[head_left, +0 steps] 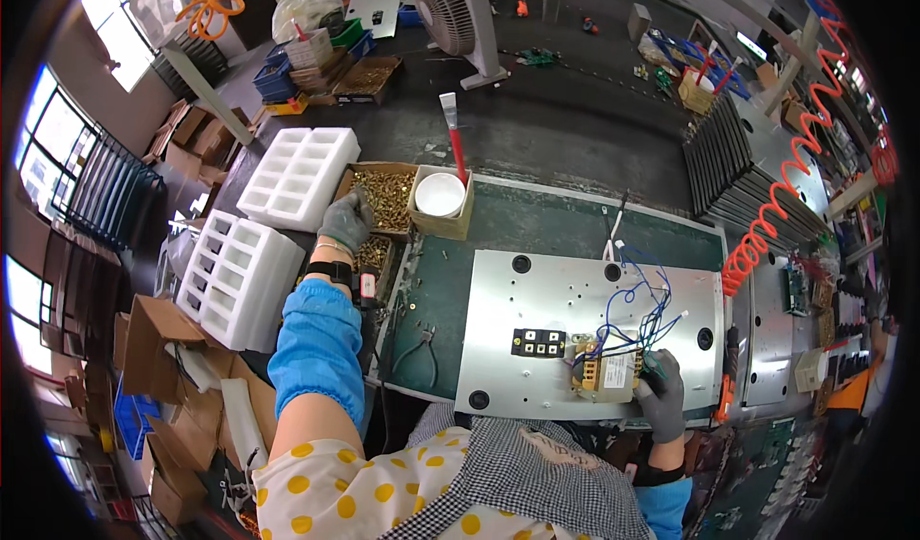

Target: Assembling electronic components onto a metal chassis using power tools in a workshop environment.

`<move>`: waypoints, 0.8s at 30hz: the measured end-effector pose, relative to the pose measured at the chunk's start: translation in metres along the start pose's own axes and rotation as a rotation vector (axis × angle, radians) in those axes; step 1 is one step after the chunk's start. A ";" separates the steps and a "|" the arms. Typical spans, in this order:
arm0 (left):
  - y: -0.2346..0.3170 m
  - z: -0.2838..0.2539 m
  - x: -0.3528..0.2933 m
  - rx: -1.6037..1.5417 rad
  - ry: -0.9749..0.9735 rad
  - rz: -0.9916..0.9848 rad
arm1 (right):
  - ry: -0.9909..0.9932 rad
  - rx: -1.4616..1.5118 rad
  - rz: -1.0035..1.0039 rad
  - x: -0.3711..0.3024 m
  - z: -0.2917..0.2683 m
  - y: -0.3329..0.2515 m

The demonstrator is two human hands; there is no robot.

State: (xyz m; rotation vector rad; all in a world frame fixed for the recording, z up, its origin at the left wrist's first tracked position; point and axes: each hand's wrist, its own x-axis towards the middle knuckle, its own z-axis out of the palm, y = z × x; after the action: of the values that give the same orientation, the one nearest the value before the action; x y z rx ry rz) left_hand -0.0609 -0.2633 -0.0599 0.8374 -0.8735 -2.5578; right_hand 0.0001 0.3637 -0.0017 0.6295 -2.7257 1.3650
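My left hand, in a grey glove, reaches to the edge of a cardboard box of small brass-coloured screws. Its fingers are bent together at the screws; whatever they pinch is too small to make out. On the right, my gloved right hand is closed at the side of a transformer with a yellow winding and a pale label. Blue and green wires rise from it in a loose tangle. The transformer stands on a silver metal plate, beside a black terminal block.
A box with a white cup and a red-handled brush stands behind the plate. Pliers lie on the green mat. White foam trays sit at left. An orange coiled hose hangs at right, above an orange-and-black screwdriver.
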 end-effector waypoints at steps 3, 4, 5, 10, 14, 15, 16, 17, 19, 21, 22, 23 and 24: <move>0.004 -0.002 0.007 0.635 0.084 0.088 | 0.013 0.004 0.004 0.000 0.002 0.002; 0.007 -0.003 0.009 0.846 0.114 0.121 | 0.005 -0.019 -0.015 0.000 0.003 0.002; 0.008 -0.003 0.010 1.055 0.145 0.152 | 0.006 -0.018 -0.015 0.001 0.003 0.002; -0.007 0.038 0.011 1.968 0.120 0.096 | 0.006 -0.020 0.038 -0.001 -0.001 -0.004; -0.027 0.059 0.010 2.273 0.084 0.110 | 0.007 0.018 0.085 0.003 0.001 -0.004; -0.030 0.060 0.012 2.352 0.085 0.101 | 0.008 0.025 0.091 0.003 0.001 -0.005; -0.031 0.060 0.017 2.353 0.082 0.098 | 0.010 0.030 0.098 0.004 0.001 -0.005; -0.034 0.062 0.022 2.380 0.128 0.111 | 0.014 0.025 0.111 0.002 0.001 -0.007; -0.041 0.064 0.029 2.395 0.150 0.209 | 0.042 -0.028 0.078 0.000 -0.004 -0.011; -0.043 0.043 0.047 2.414 0.071 0.335 | 0.044 -0.036 0.033 0.000 -0.005 -0.016; -0.045 0.032 0.050 2.333 0.004 0.470 | 0.042 -0.044 -0.015 0.000 -0.008 -0.015; -0.052 0.038 0.046 2.244 -0.040 0.488 | 0.030 -0.065 -0.029 0.000 -0.010 -0.014; -0.045 0.034 0.047 2.310 -0.005 0.412 | 0.013 -0.077 -0.060 0.006 -0.008 -0.014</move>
State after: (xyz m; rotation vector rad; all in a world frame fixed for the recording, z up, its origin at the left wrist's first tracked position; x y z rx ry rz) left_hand -0.1230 -0.2342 -0.0867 0.6636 -3.1925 -0.1456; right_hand -0.0016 0.3605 0.0153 0.6889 -2.7107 1.2411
